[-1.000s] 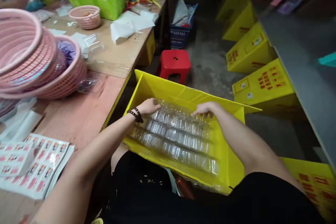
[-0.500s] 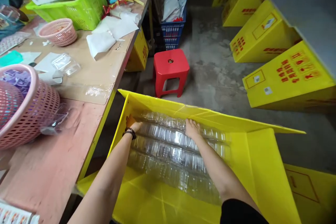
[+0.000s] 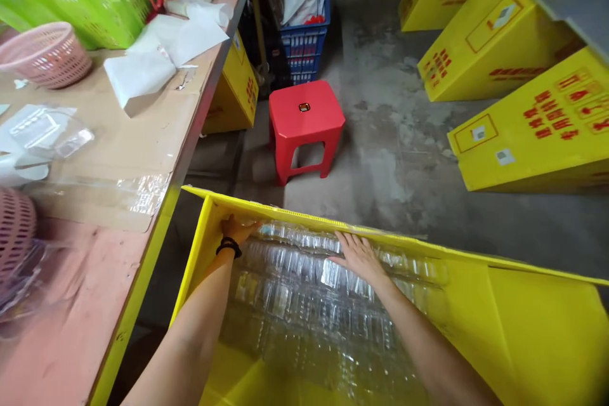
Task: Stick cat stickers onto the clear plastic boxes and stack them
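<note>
Rows of clear plastic clamshell packs (image 3: 304, 285) stand packed in a large yellow box (image 3: 537, 311) in front of me. My left hand (image 3: 236, 229), with a dark bracelet at the wrist, reaches into the far left corner and touches the end of the farthest row. Its thumb points right; the other fingers are partly hidden. My right hand (image 3: 358, 255) lies over the far rows near the back wall, fingers spread and stretched out on the plastic.
A worktable (image 3: 90, 279) on the left bears pink baskets (image 3: 52, 57), a green crate (image 3: 90, 3) and white paper (image 3: 143, 73). Beyond the box stand a red stool (image 3: 307, 117) and a blue crate (image 3: 304, 44). Yellow boxes (image 3: 537, 120) line the right.
My view has shifted closer to the box and toward the right. My right hand's fingers have spread wider on the far rows. My left hand stays at the left end.
</note>
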`<state>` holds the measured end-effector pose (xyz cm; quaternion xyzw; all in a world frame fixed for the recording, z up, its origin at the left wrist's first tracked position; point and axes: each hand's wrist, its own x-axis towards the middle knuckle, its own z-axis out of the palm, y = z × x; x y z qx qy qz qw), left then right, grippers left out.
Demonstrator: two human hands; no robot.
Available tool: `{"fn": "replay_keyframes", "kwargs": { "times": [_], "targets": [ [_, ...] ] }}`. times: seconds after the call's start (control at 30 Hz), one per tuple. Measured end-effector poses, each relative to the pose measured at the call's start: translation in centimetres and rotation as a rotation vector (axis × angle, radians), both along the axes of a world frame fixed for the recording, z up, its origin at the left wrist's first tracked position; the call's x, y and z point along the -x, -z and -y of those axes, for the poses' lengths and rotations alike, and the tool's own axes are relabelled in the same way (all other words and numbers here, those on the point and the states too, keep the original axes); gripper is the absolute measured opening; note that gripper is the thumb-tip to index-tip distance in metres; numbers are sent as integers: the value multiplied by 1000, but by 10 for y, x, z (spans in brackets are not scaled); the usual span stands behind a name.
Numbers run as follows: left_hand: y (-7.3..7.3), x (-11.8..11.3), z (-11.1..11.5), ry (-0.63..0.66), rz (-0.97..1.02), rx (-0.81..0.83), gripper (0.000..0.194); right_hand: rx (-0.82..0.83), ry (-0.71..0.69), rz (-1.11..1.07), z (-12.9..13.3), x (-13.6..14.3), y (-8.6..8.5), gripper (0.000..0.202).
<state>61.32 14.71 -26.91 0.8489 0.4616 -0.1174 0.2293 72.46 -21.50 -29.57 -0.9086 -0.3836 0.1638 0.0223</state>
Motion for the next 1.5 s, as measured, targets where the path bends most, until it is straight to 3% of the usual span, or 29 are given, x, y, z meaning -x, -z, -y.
{"fn": "replay_keyframes", "kwargs": {
  "times": [0.17, 0.37, 0.63, 0.83, 1.13, 1.23, 1.37, 1.5],
  "targets": [
    [9, 2, 5, 82, -29, 6, 114, 81, -36, 48, 1, 0, 4, 69],
    [3, 15, 11, 225, -53, -54, 127, 137, -31, 14, -2, -2, 6, 64],
    [-3, 7, 3, 427, -103, -73, 89, 123, -42, -31, 2, -6, 9, 65],
    [-4, -1, 13, 527, -133, -74, 90, 130, -22, -10, -3, -4, 10, 67],
    [-4, -6, 27, 539, -169, -102, 79, 106, 68, -71, 0, -1, 18, 60],
    [-5, -6, 26, 553, -163, -108, 81, 67, 27, 12, 4, 1, 26, 58],
    [-15, -1, 28, 574, -128, -122, 81, -118, -135, 276, 10, 4, 26, 60],
    [-40, 9, 33, 569, -75, -149, 75, -222, -203, 438, 14, 7, 4, 60]
  ]
}}
